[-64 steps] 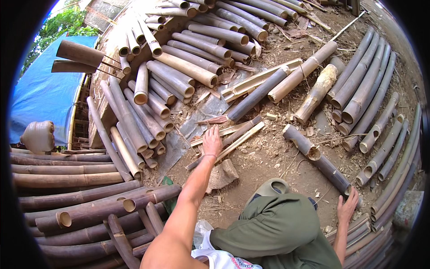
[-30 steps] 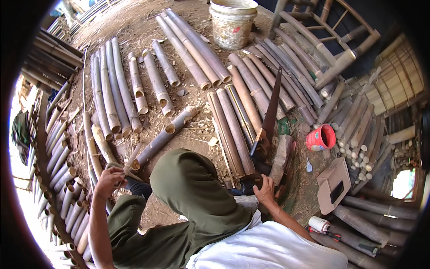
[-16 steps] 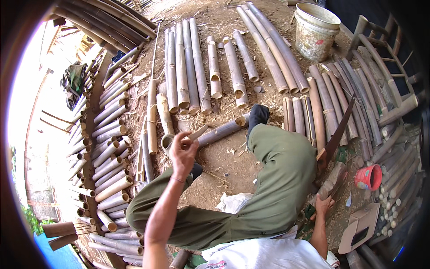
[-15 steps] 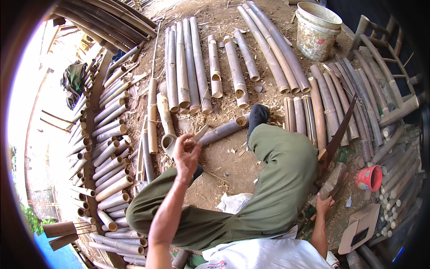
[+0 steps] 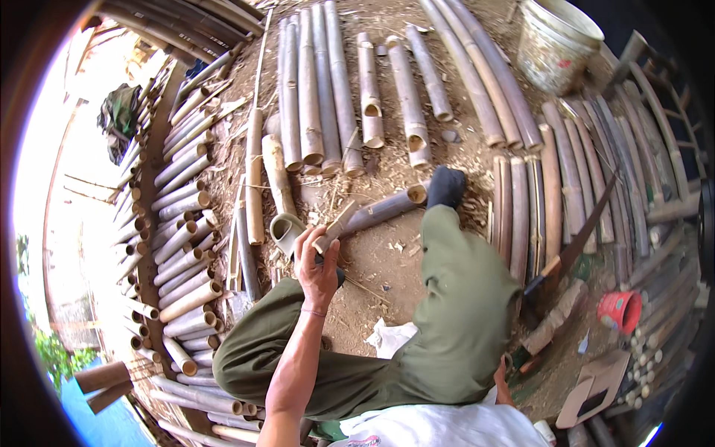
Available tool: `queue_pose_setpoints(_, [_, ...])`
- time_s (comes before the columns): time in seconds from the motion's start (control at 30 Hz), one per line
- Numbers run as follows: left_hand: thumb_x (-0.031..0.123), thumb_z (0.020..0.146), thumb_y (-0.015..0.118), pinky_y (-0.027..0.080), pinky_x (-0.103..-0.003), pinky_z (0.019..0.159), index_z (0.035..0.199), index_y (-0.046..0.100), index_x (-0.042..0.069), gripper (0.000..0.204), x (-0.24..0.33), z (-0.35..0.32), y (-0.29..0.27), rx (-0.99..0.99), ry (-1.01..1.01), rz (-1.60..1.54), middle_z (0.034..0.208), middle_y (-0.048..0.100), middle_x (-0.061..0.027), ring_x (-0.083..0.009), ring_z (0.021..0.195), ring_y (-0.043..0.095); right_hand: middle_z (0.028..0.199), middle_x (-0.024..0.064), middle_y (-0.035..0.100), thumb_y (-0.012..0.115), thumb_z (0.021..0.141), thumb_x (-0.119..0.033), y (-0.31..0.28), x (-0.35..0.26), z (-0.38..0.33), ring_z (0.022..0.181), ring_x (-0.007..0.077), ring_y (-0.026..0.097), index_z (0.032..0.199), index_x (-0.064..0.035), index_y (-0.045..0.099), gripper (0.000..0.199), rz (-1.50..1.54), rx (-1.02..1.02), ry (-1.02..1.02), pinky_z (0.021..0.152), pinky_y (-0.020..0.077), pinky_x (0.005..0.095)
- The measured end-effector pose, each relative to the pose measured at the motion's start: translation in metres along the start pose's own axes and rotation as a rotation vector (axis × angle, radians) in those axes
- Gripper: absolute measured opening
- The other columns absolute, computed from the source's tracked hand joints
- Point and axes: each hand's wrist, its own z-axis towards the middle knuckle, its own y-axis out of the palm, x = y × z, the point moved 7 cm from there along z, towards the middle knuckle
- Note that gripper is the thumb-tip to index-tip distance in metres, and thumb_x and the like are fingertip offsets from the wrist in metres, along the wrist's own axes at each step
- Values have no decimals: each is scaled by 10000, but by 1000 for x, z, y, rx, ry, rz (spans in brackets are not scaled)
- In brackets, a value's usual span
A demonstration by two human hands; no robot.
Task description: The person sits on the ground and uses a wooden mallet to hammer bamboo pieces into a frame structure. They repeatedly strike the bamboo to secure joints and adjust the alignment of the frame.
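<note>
My left hand (image 5: 316,261) is raised over my left knee and closed on a short split piece of bamboo (image 5: 337,226) that points up and to the right. Just beyond it a bamboo pole (image 5: 383,210) lies on the dirt, its far end by my foot in a dark sock (image 5: 445,186). Only a sliver of my right hand (image 5: 505,378) shows behind my right thigh, so its fingers are hidden. Close to it a long machete (image 5: 577,235) leans with its wooden handle down, beside a thick wooden club (image 5: 555,319).
Cut bamboo poles (image 5: 320,82) lie in rows ahead, and a stack of them (image 5: 179,223) runs along the left. A white bucket (image 5: 555,37) stands at the far right. A red cup (image 5: 618,309) and a cardboard piece (image 5: 592,387) lie to my right.
Two seconds ago my left hand reached down to strips on the ground; now it holds a short bamboo piece. My view swung right and back. Little has moved in the last half second.
</note>
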Motion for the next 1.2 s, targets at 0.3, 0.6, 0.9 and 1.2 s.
queue_pose_setpoints(0.3, [70, 803, 812, 557, -369, 885, 1101, 689, 36, 324, -21, -6, -28, 54, -174, -28, 1103, 710, -138, -288, 1025, 692, 1153, 162, 619, 588, 925, -91, -353, -471, 132, 1009, 258, 623, 1329, 21, 550, 420, -109, 471, -761, 905, 499, 350])
queue_pose_setpoints(0.6, [105, 708, 892, 579, -360, 852, 1095, 718, 57, 427, -30, -18, -33, 65, -340, -150, 1073, 728, -126, -265, 963, 711, 1133, 373, 644, 706, 825, -531, 50, -678, 382, 1108, 440, 649, 1161, 160, 606, 775, -354, -412, -540, 957, 526, 473])
queue_pose_setpoints(0.9, [44, 725, 874, 569, -400, 896, 1082, 709, 48, 393, -45, -12, -37, 104, -408, -305, 1152, 685, -178, -347, 1069, 683, 1185, 337, 634, 864, 686, -480, 211, -686, 436, 1078, 420, 667, 1365, 104, 242, 1091, -129, -384, -320, 929, 553, 438])
queue_pose_setpoints(1.2, [-19, 762, 797, 562, -364, 906, 1156, 643, 22, 425, -57, 0, -44, 94, -354, -244, 1172, 687, -184, -307, 1071, 688, 953, 144, 700, 773, 790, -411, 100, -737, 431, 819, 222, 708, 1147, 55, 619, 607, 761, -854, -31, 716, 594, 329])
